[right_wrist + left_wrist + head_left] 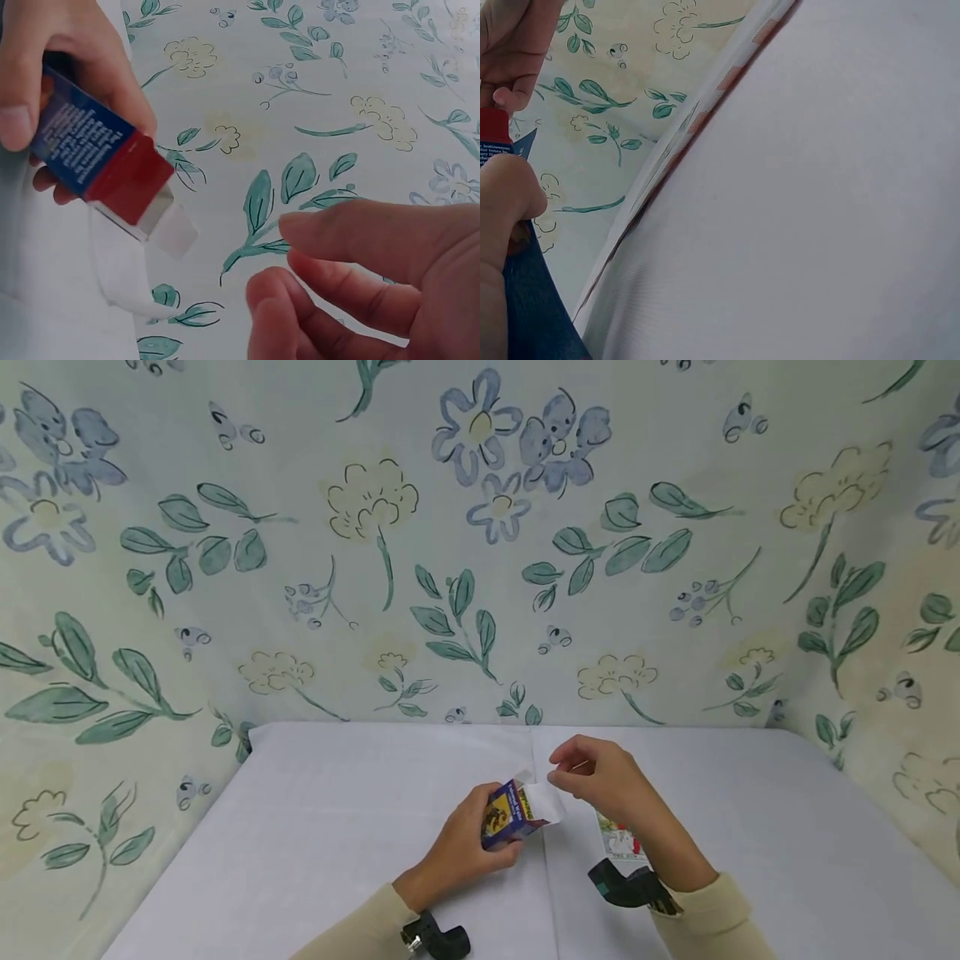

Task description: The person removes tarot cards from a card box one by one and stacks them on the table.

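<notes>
My left hand (pixel 459 835) grips a small blue card box (pixel 504 817) with a yellow picture on its front, thumb on one side and fingers on the other. Its end faces my right hand, and a white flap (pixel 543 802) stands folded out there. In the right wrist view, the box's narrow side (pixel 90 142) shows white print and a red end band. Just beyond the flap hovers my right hand (pixel 603 774), fingers loosely bent, with a gap between thumb and fingertips and nothing in it. A colourful picture card (pixel 618 842) lies on the table, partly hidden by the right forearm.
A white cloth (pixel 360 810) covers the table, with a crease running front to back near the middle. Behind it hangs a floral curtain (pixel 465 635). Black wrist cameras sit on the left wrist (pixel 438 937) and the right wrist (pixel 630 887).
</notes>
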Demonstrator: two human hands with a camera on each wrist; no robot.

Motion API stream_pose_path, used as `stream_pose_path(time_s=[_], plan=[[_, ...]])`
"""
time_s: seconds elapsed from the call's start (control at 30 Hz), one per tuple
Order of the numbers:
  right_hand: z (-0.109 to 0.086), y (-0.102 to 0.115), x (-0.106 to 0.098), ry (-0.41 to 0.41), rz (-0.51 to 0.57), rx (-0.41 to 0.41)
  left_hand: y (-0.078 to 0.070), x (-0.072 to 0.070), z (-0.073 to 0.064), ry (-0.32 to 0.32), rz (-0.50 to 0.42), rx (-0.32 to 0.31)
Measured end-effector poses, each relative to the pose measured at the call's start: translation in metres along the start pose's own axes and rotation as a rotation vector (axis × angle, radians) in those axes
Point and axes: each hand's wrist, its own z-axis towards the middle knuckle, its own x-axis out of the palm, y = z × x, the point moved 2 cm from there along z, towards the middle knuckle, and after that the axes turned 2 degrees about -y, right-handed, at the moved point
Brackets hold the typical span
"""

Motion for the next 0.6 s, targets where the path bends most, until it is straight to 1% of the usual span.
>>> stream_pose_path(time_s=[0.1, 0.23, 0.33, 0.47, 0.53, 0.6], plan=[[-0.003, 0.001, 0.004, -0.015, 0.006, -0.021, 0.001, 0.001, 0.001, -0.006, 0.000, 0.021], [-0.004, -0.002, 0.005, -0.037, 0.013, -0.024, 0.000, 0.003, 0.004, 0.002, -0.017, 0.023], [-0.006, -0.003, 0.008, -0.016, 0.019, -0.011, 0.001, 0.003, 0.002, 0.008, -0.019, 0.015], [-0.007, -0.003, 0.012, -0.016, 0.026, -0.003, 0.003, 0.001, 0.000, 0.002, -0.010, 0.034], [-0.007, -0.003, 0.014, -0.018, 0.033, -0.009, 0.003, 0.001, -0.001, 0.000, -0.007, 0.047], [-0.007, -0.003, 0.017, -0.011, 0.039, -0.025, 0.004, 0.001, -0.001, 0.000, -0.018, 0.046]])
